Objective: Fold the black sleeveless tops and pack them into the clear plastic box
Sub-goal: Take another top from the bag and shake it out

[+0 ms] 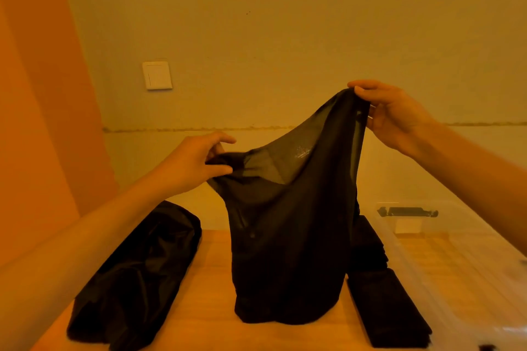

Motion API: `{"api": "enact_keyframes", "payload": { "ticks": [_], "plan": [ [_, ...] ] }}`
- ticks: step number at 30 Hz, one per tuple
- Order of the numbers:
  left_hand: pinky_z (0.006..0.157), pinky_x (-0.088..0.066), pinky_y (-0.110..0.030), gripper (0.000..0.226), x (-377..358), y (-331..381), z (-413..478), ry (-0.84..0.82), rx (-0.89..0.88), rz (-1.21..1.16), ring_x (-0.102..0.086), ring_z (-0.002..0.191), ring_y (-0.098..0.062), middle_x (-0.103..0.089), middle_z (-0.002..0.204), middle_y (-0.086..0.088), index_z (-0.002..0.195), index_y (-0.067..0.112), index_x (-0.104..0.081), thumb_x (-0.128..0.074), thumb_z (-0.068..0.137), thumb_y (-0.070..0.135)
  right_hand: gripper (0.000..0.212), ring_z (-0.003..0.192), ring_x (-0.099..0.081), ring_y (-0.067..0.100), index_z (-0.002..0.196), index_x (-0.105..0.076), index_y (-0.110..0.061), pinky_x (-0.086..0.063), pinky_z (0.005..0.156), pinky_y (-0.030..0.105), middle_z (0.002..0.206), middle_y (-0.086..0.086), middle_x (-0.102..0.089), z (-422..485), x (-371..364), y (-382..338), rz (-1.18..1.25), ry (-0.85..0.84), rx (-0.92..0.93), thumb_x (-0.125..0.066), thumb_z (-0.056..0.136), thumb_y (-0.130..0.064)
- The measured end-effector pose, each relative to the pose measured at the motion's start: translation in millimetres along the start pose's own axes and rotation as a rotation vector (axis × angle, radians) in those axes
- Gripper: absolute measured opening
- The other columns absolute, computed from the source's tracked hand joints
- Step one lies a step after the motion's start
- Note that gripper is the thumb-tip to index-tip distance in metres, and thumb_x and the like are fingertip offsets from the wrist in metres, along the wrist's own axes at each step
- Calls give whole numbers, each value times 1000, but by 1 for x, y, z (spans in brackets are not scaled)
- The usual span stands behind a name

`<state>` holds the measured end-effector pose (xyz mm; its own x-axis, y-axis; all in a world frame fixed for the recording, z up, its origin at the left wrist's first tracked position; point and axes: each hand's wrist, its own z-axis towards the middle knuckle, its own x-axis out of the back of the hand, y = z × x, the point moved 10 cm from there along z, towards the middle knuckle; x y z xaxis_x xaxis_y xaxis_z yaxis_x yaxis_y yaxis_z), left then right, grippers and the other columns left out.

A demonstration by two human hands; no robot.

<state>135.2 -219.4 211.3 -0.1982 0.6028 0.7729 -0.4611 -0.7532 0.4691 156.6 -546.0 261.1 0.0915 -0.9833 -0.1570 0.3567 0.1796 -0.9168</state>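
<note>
I hold a thin black sleeveless top (288, 236) up above the wooden table (211, 288). My left hand (196, 165) pinches one shoulder strap, lower and to the left. My right hand (393, 113) pinches the other strap, higher and to the right. The top's hem bunches on the table. A loose heap of black tops (137, 276) lies at the left. Folded black tops (387, 308) lie in a row at the right, next to the clear plastic box (456, 273), which looks empty.
The box has a dark latch (407, 212) on its far wall. A pale wall with a white switch plate (157, 75) rises behind the table, and an orange surface (37, 93) stands at the left.
</note>
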Motion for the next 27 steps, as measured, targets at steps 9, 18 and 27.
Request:
{"api": "enact_keyframes", "payload": {
  "ticks": [9, 18, 27],
  "plan": [
    [74, -49, -33, 21, -38, -24, -14, -263, 133, -148, -60, 73, -17, -64, 76, -6, 74, 15, -62, -79, 87, 16, 14, 101, -67, 14, 102, -75, -19, -54, 81, 26, 97, -3, -73, 1, -6, 15, -36, 15, -41, -65, 94, -12],
    [72, -42, -29, 23, -48, 1, -26, -391, 173, -782, -56, 75, -15, -58, 74, -3, 79, 14, -54, -64, 91, -4, 10, 92, -70, 13, 97, -74, -18, -56, 73, 21, 90, -3, -74, 4, -2, 21, -33, 17, -71, -68, 92, -11],
    [65, -53, -22, 15, -27, -1, -13, -246, 190, -463, -68, 73, -14, -71, 74, -4, 67, 20, -73, -88, 65, 17, 12, 98, -72, 14, 99, -75, -16, -57, 76, 21, 103, 3, -74, 6, 14, 22, -185, 73, -77, -74, 88, -11]
  ]
}}
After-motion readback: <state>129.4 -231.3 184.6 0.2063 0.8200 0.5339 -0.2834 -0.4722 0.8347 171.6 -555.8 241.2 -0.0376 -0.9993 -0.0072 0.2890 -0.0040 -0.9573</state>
